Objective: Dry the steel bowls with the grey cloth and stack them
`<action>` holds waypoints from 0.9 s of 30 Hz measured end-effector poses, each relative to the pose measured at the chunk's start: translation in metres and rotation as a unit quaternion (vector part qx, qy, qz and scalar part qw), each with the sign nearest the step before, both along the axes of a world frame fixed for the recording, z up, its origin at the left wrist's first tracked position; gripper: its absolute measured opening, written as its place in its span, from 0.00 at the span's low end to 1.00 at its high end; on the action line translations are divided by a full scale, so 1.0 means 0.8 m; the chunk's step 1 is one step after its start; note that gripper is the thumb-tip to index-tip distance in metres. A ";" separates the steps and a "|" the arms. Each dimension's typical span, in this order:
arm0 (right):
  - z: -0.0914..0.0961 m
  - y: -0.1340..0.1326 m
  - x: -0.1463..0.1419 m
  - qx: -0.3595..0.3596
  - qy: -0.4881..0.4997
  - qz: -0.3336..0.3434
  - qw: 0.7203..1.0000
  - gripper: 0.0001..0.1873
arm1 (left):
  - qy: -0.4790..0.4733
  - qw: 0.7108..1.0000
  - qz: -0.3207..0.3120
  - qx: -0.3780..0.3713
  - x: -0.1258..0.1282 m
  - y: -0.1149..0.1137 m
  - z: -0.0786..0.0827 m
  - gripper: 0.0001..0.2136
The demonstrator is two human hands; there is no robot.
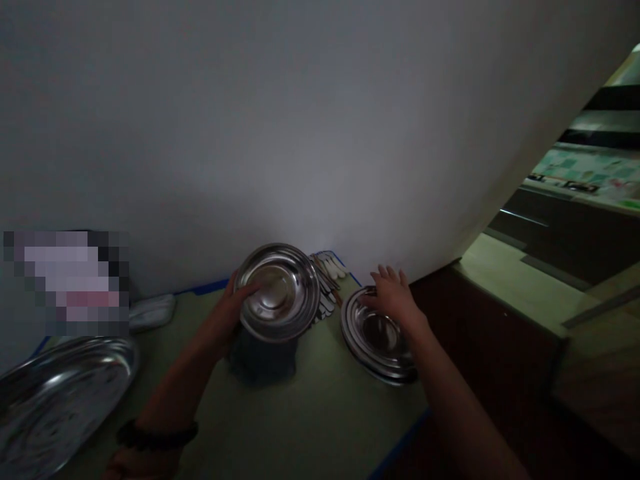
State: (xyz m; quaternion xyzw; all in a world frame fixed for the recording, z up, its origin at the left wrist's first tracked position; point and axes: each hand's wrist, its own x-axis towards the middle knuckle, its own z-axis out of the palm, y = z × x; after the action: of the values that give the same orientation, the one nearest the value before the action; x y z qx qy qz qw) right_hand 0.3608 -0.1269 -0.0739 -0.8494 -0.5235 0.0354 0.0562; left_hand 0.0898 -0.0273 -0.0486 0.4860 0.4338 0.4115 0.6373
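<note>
My left hand [234,312] grips the left rim of a shiny steel bowl [278,291], held tilted above the pale green tabletop [320,413], its hollow facing me. A dark object [263,360] sits on the table right under the bowl. My right hand [393,297] hovers with fingers spread over a stack of steel plates [377,343] near the table's right edge, touching or nearly touching the top plate's far rim.
Spoons and other cutlery [327,280] lie by the wall behind the bowl. A large steel tray [55,397] sits at the left front. A whitish item [150,312] lies by the wall. Blue tape edges the table; a dark drop lies to the right.
</note>
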 end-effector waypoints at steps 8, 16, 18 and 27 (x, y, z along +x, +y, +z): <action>-0.024 -0.017 0.061 -0.070 0.066 0.004 0.995 0.23 | 0.030 0.999 0.013 -0.003 0.010 -0.011 0.006 0.23; -0.014 -0.011 0.059 0.016 0.116 0.113 0.987 0.10 | 0.025 1.000 0.012 0.011 0.009 -0.006 -0.001 0.28; -0.006 -0.016 0.057 0.050 0.140 0.140 0.979 0.08 | 0.024 1.000 0.002 0.007 0.007 -0.003 -0.002 0.28; 0.025 -0.023 0.031 0.199 0.271 0.191 0.922 0.09 | -0.007 0.997 -0.077 0.000 0.015 -0.015 -0.011 0.27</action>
State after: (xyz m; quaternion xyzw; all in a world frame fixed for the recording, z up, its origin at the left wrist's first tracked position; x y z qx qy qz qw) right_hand 0.3853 -0.1452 -0.0542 -0.6624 -0.6369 0.1695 0.3562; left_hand 0.1018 -0.0397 -0.0573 0.5153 0.3910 0.3648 0.6698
